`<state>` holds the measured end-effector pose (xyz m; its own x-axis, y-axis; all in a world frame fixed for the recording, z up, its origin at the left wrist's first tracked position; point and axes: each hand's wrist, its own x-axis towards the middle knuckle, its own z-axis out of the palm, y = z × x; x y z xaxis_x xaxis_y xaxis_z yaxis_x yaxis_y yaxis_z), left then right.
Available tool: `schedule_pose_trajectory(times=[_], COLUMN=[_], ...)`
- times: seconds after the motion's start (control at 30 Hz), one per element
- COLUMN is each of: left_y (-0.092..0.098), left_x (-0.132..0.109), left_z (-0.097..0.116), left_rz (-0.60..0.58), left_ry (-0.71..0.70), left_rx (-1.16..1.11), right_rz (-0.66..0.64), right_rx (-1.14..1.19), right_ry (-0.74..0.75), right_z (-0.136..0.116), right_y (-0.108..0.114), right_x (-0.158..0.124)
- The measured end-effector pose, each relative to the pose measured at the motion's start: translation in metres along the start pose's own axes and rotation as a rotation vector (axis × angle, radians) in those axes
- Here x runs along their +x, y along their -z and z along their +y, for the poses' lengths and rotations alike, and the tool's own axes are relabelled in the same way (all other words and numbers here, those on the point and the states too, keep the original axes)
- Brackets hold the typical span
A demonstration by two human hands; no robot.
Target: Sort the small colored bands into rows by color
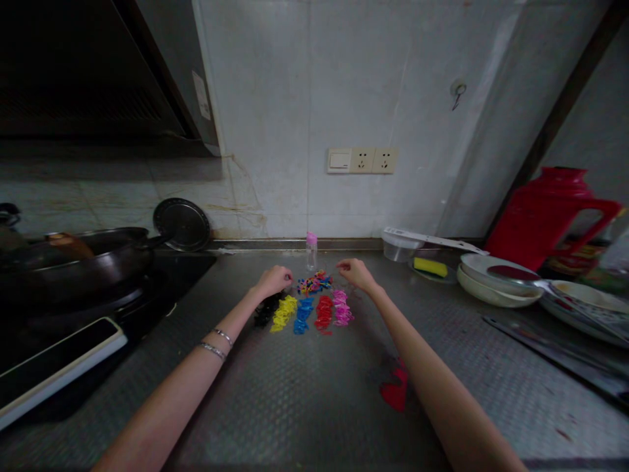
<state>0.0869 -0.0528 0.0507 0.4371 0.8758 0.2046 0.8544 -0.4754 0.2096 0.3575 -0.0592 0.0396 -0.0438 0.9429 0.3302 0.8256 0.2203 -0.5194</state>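
Observation:
On the metal counter lie piles of what look like small rubber bands, sorted by colour: black (264, 313), yellow (284, 313), blue (303, 316), red (324, 313) and pink (343, 308). Behind them is a mixed-colour pile (315, 282). My left hand (276, 280), fingers curled together, is at the left of the mixed pile, just above the black one. To the right of the mixed pile is my right hand (356, 272), its fingertips pinched near the pink bands. Anything inside either pinch is too small to make out. A small clear bottle with a pink cap (311, 250) stands upright behind.
At left, a wok (98, 262) sits on the stove, with a white-edged device (59, 367) in front. At right are a yellow sponge (430, 267), stacked bowls (496, 288), a knife (550, 354) and a red thermos jug (535, 216). A red heart-shaped piece (394, 391) lies by my right forearm.

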Motion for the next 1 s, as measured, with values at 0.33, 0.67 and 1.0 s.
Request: schedule_pose_trajectory(times=[0.33,0.67,1.0], left_y=[0.001,-0.019,-0.024], left_x=[0.005,-0.003,-0.002], left_z=[0.048,0.085,0.081], left_rz=[0.076,-0.033,-0.089], left_ry=[-0.004,-0.164,-0.154], left_rx=[-0.091,-0.125,-0.153], right_rz=[-0.204,-0.218,-0.195], right_rx=[-0.013,-0.039,-0.125], right_ry=[0.086,0.161,0.142], right_z=[-0.006,-0.012,-0.016], right_y=[-0.008,-0.019,-0.024], right_x=[-0.005,-0.009,-0.011])
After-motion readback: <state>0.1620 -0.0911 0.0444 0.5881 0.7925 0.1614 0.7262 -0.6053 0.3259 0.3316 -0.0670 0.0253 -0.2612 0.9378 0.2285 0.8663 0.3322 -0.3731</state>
